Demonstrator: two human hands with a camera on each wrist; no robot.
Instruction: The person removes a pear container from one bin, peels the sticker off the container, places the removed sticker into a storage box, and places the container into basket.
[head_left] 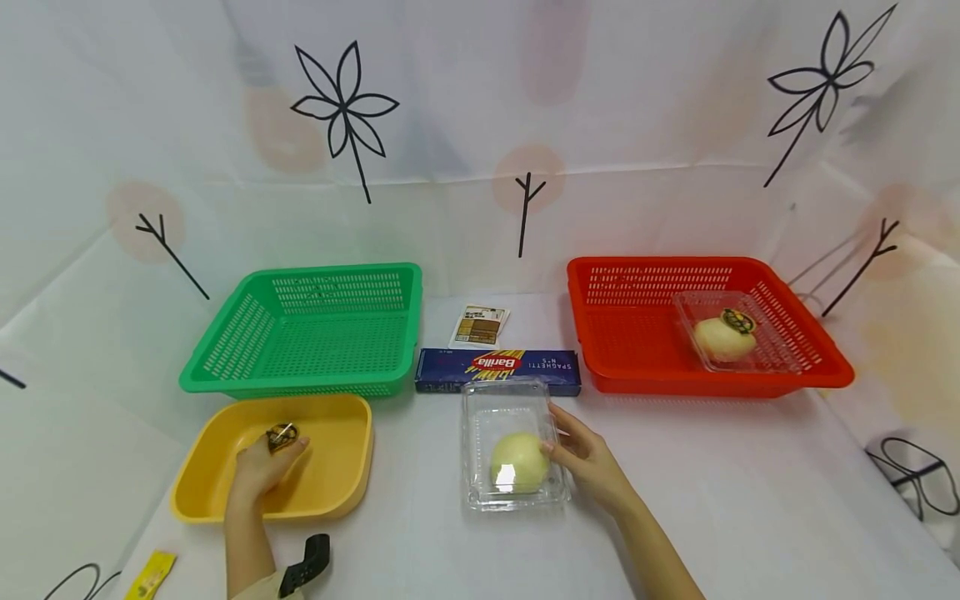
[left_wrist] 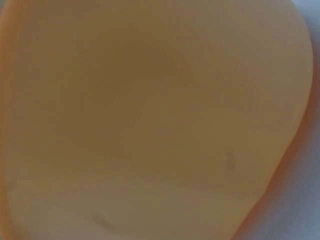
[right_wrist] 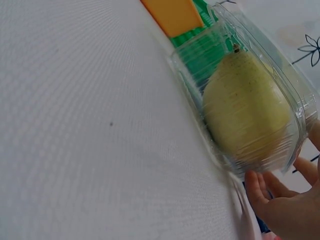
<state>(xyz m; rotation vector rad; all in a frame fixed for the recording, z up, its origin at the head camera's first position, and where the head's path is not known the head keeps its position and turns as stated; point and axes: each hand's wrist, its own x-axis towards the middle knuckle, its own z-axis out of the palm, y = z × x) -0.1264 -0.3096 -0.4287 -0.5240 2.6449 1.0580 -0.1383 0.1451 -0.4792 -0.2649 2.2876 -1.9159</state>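
Observation:
My left hand (head_left: pixel 262 467) reaches into the yellow basin (head_left: pixel 352 492) and grips a small, shiny, round packet (head_left: pixel 282 437) with a black and gold pattern. The left wrist view shows only the basin's blurred wall (left_wrist: pixel 150 125). In front of the blue spaghetti box, my right hand (head_left: pixel 588 458) holds a clear plastic box (head_left: pixel 487 417) by its right side, thumb on top. A pale yellow-green pear (head_left: pixel 519 461) lies inside that box. Up close in the right wrist view, the pear (right_wrist: pixel 245 105) shows through the plastic, its stem towards the far end, with the fingers (right_wrist: pixel 280 190) at the near end.
Behind the basin stands a green basket (head_left: pixel 337 350). A red basket (head_left: pixel 630 350) at right holds another clear box (head_left: pixel 772 350) with a pear and a black-gold packet. The spaghetti box (head_left: pixel 442 371), paper packets (head_left: pixel 480 325) and a yellow sachet (head_left: pixel 152 575) lie on the white cloth.

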